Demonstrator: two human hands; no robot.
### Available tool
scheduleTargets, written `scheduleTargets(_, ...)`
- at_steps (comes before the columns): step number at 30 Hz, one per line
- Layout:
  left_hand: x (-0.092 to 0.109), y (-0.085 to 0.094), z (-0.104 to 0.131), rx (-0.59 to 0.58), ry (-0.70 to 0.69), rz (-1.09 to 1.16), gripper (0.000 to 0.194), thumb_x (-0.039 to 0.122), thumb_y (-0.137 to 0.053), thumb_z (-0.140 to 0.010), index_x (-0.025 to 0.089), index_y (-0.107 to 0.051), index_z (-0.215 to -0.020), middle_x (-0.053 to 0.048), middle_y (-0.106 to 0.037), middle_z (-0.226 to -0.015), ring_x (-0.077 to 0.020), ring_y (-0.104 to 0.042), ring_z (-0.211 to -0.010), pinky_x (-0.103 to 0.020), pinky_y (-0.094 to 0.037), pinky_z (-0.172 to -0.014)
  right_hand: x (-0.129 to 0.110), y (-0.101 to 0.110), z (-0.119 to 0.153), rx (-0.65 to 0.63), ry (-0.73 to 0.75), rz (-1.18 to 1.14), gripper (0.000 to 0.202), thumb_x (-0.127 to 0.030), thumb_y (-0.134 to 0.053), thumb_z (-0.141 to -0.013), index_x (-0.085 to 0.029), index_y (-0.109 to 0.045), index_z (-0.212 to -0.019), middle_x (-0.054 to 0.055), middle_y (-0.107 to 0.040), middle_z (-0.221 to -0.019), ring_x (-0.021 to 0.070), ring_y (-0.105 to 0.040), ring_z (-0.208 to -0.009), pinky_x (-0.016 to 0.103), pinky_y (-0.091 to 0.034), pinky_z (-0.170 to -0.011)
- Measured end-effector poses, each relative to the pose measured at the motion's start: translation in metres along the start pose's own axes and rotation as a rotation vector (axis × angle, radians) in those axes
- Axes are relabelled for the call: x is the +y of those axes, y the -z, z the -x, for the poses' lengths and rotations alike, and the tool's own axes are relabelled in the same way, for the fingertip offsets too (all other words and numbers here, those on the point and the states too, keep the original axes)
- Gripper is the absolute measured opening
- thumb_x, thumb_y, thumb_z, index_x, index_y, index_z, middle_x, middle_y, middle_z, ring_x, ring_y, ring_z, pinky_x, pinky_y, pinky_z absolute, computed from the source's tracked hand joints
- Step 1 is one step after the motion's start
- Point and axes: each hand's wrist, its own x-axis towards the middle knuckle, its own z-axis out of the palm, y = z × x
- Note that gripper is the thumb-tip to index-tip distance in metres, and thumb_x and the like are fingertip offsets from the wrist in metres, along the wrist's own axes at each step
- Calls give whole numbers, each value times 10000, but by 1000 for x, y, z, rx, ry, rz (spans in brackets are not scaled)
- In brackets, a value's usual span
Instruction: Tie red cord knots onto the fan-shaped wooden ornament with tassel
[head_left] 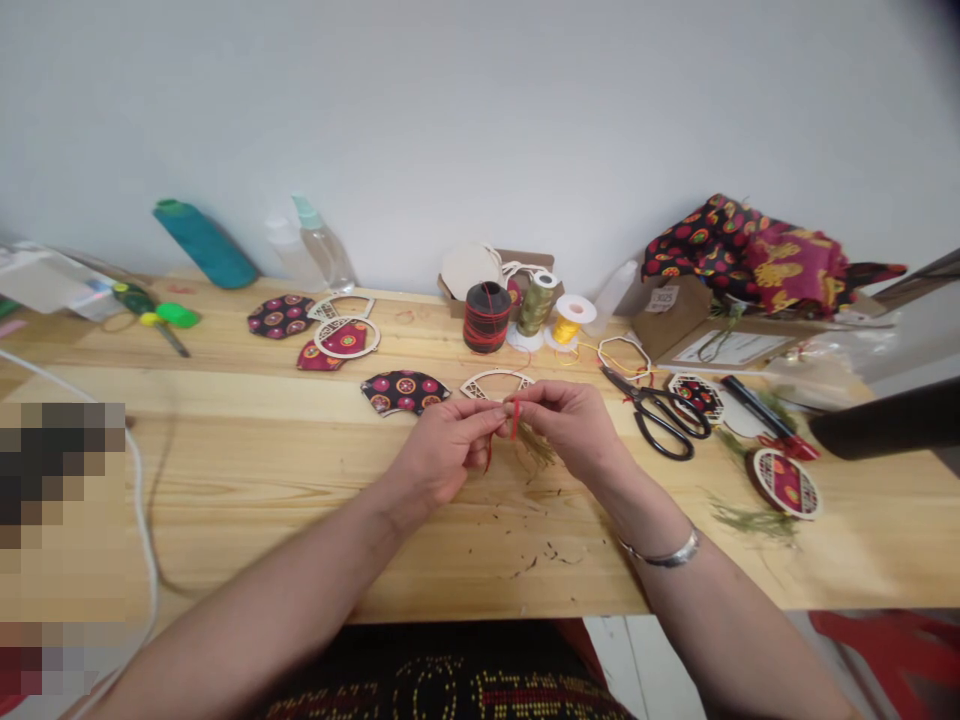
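Observation:
My left hand and my right hand meet over the middle of the wooden table, thumbs and forefingers pinched together on a thin red cord. One end of the cord hangs below my left fingers. An olive-green tassel hangs beneath my right fingers. Just behind my hands lies a pale fan-shaped wooden frame, partly covered by them. To its left is a dark patterned fan-shaped piece. Black-handled scissors rest to the right of my right hand.
Spools of red-black cord, green thread and yellow thread stand at the back. A fabric-topped cardboard box is at back right. A white cable runs down the left; a black cylinder juts in at right.

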Motion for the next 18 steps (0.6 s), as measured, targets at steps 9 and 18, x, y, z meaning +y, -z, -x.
scheduleTargets(9, 1, 0, 1, -48, -13, -6, 129, 248, -745, -632, 126, -711, -658, -4, -582, -567, -13, -282, -392, -191, -179, -390, 1, 1, -1, 55, 113, 189, 101, -254, -628, -693, -165, -626, -645, -4, -628, -601, 110, -512, -563, 248, -410, -562)
scheduleTargets(18, 4, -2, 3, 96, -153, -250, 142, 286, -738, -653, 148, -727, -683, -1, -587, -569, -55, -357, -450, -206, -241, -423, 1, 8, -4, 93, 174, 363, 152, -258, -572, -753, -164, -609, -638, -12, -608, -594, 108, -485, -554, 237, -360, -545)
